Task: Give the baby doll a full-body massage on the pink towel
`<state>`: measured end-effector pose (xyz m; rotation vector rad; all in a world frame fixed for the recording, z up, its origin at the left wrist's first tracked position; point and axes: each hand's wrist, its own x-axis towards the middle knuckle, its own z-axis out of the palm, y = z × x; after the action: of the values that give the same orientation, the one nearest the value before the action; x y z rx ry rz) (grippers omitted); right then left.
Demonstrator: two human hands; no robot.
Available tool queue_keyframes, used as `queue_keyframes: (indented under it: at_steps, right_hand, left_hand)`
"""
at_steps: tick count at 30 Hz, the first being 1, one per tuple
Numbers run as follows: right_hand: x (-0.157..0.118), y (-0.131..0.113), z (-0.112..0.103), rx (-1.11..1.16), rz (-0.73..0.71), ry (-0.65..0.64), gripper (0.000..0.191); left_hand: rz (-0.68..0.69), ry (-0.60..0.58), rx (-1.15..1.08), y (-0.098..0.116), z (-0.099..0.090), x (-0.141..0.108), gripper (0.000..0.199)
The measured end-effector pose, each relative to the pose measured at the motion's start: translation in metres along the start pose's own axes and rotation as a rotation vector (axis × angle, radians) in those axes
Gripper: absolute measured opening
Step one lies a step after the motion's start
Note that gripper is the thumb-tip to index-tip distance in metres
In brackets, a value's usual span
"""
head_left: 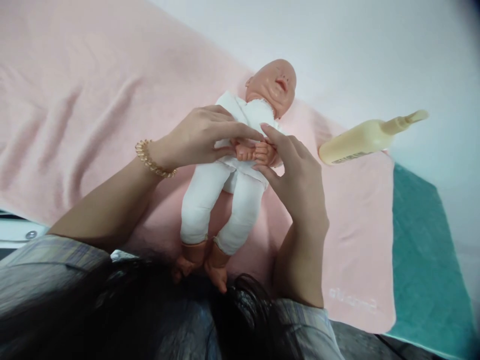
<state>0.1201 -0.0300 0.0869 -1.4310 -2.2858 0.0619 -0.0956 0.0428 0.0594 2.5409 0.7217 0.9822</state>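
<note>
A baby doll [245,220] lies on its back on a pink towel [356,240], its head pointing away from me. It has white cloth on its body and legs; its head, hands and feet are bare. My left hand [204,135], with a beaded bracelet [153,160] at the wrist, is closed around one of the doll's hands [244,150]. The thumb lies below it and the fingers above. My right hand [298,170] grips the doll's other hand [263,153] between thumb and fingers. Both small hands meet over the doll's belly.
A pale yellow pump bottle [356,140] stands to the right on the towel's edge. Green cloth [423,250] shows under the towel at the right, on a white surface [375,55]. Dark hair [150,310] covers the bottom of the view, close to the doll's feet.
</note>
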Motion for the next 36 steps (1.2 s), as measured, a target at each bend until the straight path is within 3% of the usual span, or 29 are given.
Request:
queue_keyframes:
  at_steps: [6,8,12,17,22,25,29,32,36]
  right_hand:
    - [-0.012,0.021,-0.028,0.009,0.105,0.128,0.052]
    - [-0.021,0.034,-0.041,-0.03,0.185,0.117,0.05]
    - [-0.041,0.066,-0.058,-0.129,0.446,-0.015,0.046]
    - [-0.055,0.108,-0.053,-0.103,0.804,-0.31,0.041]
    - [-0.059,0.127,-0.041,0.009,0.887,-0.439,0.053]
    - [-0.061,0.131,-0.04,0.086,0.897,-0.44,0.053]
    - [-0.064,0.136,-0.039,0.138,0.848,-0.459,0.053]
    - [-0.066,0.139,-0.036,0.151,0.793,-0.474,0.058]
    - [-0.067,0.135,-0.037,0.167,0.756,-0.413,0.054]
  left_hand:
    - [-0.084,0.333,-0.19,-0.014,-0.035,-0.011,0.045]
    - [-0.13,0.385,-0.161,-0.023,-0.05,-0.016,0.051]
    - [-0.349,0.273,-0.039,-0.042,-0.074,-0.029,0.051]
    - [-0.737,0.207,0.225,-0.064,-0.084,-0.046,0.06]
    - [-1.01,-0.135,0.536,-0.075,-0.08,-0.049,0.058]
    - [-1.024,-0.21,0.594,-0.078,-0.078,-0.045,0.06]
    - [-1.0,-0.184,0.594,-0.082,-0.079,-0.048,0.069]
    - [-0.975,-0.045,0.502,-0.085,-0.079,-0.054,0.075]
    - [-0.863,0.214,0.408,-0.086,-0.076,-0.053,0.062]
